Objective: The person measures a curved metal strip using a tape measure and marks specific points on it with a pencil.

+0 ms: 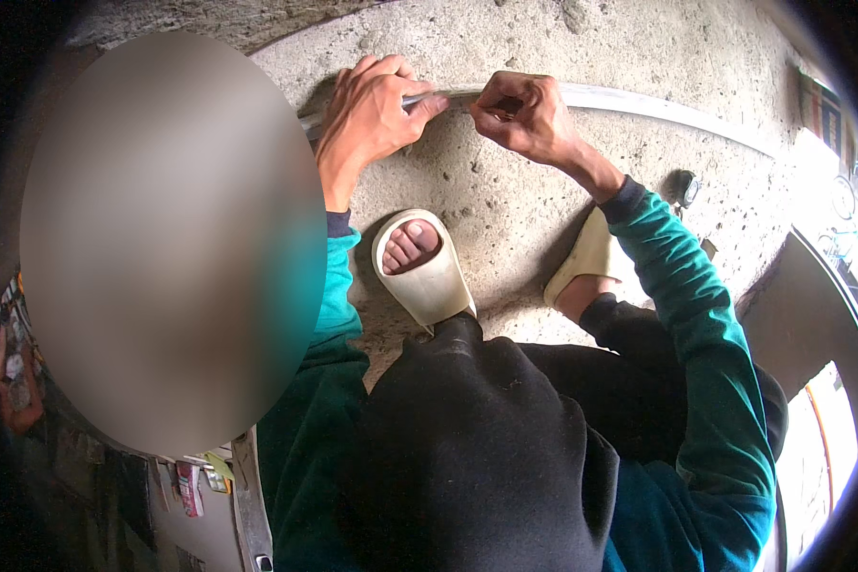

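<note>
A long, pale metal strip or bar [636,100] lies across the rough concrete floor, beyond my feet. My left hand [379,107] rests on it with bent fingers, and the thumb and forefinger are at a thin grey piece [418,99] on the strip. Just to the right, my right hand [525,114] is curled with its fingertips pinched together over the strip. Whether it holds something small cannot be told. A short gap with part of the strip lies between the two hands. The strip's left end is hidden by a blurred oval.
My feet in cream slides [429,286] stand on the floor near the strip. A tape measure [686,187] lies right of my right forearm. A dark panel [794,307] is at the right, and a bench or shelf with small items [189,490] at lower left.
</note>
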`<state>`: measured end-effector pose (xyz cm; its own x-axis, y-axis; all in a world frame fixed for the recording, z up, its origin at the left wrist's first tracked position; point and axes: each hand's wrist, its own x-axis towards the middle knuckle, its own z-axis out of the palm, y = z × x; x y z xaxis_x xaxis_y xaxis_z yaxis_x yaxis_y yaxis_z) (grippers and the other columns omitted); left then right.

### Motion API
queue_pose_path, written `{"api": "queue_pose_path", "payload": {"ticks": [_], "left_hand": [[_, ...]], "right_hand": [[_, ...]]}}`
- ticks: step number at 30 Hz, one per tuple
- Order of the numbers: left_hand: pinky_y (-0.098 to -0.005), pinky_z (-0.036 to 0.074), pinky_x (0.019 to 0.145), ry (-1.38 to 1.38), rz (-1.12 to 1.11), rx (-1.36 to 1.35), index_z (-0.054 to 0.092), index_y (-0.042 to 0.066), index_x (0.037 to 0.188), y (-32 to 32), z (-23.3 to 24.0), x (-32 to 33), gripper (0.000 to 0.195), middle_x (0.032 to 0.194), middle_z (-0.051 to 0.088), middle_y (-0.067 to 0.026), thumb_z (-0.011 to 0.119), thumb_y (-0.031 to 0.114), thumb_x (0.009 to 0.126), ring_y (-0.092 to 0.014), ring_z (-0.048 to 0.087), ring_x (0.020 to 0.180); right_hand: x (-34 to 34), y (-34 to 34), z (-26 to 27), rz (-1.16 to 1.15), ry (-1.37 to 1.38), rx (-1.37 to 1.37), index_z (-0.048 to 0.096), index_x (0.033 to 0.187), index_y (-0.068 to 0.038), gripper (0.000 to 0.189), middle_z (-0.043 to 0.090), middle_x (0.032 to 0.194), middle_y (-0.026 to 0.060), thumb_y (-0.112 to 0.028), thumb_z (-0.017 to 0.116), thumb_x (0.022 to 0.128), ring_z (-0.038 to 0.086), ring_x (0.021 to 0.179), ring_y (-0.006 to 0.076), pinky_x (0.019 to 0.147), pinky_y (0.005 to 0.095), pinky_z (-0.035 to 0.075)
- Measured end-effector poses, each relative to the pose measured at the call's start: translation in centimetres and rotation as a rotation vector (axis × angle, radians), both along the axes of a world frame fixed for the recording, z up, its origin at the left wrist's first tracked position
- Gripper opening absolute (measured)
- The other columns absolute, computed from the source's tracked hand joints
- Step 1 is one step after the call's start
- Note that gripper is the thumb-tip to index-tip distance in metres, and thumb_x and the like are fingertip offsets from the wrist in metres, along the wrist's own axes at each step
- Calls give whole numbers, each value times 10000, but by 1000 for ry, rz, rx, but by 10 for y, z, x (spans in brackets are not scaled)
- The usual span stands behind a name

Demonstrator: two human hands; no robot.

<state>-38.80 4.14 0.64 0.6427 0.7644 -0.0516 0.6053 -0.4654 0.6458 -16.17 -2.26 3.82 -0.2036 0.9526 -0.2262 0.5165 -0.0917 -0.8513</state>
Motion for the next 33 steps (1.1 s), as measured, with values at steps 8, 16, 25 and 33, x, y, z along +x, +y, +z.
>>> {"api": "queue_pose_path", "payload": {"ticks": [8,16,25,33], "left_hand": [[-400,467,875,-2,4,0,797,141,967,0,0,-1,329,955,663,-40,732,434,834,-256,605,946],[-416,490,797,-45,-15,31,787,115,966,0,3,-1,251,904,663,-81,741,327,839,-301,610,875],[-423,464,835,-24,18,-28,783,107,961,-5,17,1,287,955,642,-87,779,336,788,-302,584,934],[-408,423,849,-39,46,-41,788,132,951,-6,12,1,290,944,629,-28,796,356,766,-249,562,937]], "right_hand": [[0,1,1,-20,25,-6,666,880,20,132,652,745,17,-89,736,860,559,679,42,595,230,482],[-1,0,2,-41,30,-34,652,881,29,148,643,736,15,-104,714,898,557,685,37,596,224,477],[0,-6,-3,-78,105,4,649,773,-39,105,621,691,77,-93,738,771,605,628,173,579,317,486],[-1,-5,1,-66,94,21,649,787,-27,109,650,735,108,-84,741,774,656,658,232,610,337,517]]}}
